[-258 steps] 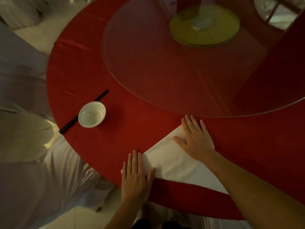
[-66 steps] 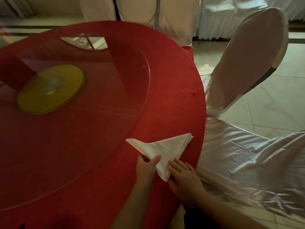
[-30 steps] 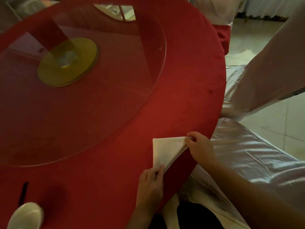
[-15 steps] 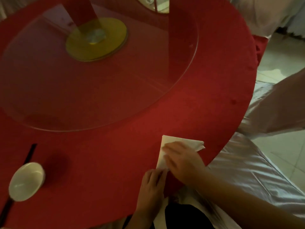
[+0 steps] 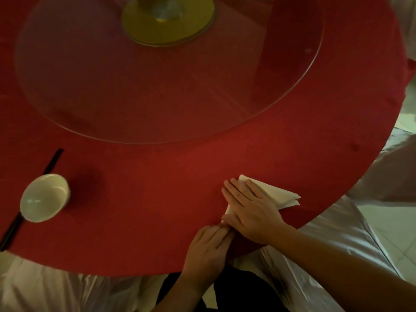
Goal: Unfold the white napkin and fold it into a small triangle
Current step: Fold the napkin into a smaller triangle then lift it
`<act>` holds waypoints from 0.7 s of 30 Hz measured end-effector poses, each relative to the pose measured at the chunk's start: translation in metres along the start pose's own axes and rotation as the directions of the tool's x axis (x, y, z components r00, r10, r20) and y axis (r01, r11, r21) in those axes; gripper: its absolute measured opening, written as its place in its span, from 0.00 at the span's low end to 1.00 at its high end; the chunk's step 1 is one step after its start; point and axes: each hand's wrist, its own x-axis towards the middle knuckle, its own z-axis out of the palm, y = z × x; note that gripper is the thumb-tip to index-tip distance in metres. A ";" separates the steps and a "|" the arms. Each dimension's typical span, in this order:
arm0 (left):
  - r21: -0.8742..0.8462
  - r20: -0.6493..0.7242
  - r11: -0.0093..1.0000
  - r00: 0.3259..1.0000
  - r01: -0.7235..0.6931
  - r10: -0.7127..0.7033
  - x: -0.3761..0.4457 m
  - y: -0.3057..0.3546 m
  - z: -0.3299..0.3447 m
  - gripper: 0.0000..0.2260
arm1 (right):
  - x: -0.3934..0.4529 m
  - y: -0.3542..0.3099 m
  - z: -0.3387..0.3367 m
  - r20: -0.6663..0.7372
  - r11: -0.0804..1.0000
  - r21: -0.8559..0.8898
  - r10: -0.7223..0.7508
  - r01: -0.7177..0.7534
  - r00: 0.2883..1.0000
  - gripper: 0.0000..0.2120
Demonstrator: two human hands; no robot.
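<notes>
The white napkin (image 5: pixel 273 194) is folded into a small, flat triangle with many layers, and you can see the layers stacked at its right tip. It lies on the red tablecloth (image 5: pixel 157 188), near the near-right edge of the round table. One corner points far and a bit left, one sharp corner points right, and the third corner points near, tucked under the hands. Its long side runs from the right tip down toward the near-left, and its left side runs from far to near. The right hand (image 5: pixel 249 208) lies flat and open on top of the napkin, fingers spread a little and pointing far-left, pressing it down (it grips nothing, it just pushes). The left hand (image 5: pixel 208 246) rests on the cloth just near of it, fingers loosely straight, with its fingertips touching the napkin's near corner; I cannot tell if it pinches that corner. Far to the left sits a small white bowl (image 5: pixel 44 197) with black chopsticks (image 5: pixel 53 159) beside it. A big glass turntable (image 5: pixel 225 97) with a gold base (image 5: pixel 167 19) fills the far part of the table.
</notes>
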 end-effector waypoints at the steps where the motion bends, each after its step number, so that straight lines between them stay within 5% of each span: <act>1: -0.004 0.010 1.000 1.000 -0.003 0.003 0.001 -0.001 -0.001 0.15 | 0.000 0.002 0.001 -0.006 1.000 -0.002 0.014 -0.014 1.000 0.33; 12: 0.006 0.070 0.999 0.996 -0.048 0.047 0.001 -0.004 -0.005 0.16 | 0.000 0.049 -0.004 -0.031 0.976 -0.036 0.214 -0.215 0.976 0.40; 21: 0.019 0.159 1.000 0.987 0.013 -0.016 0.010 0.011 -0.023 0.16 | 0.000 0.056 -0.024 0.031 0.987 0.081 0.139 -0.141 0.990 0.35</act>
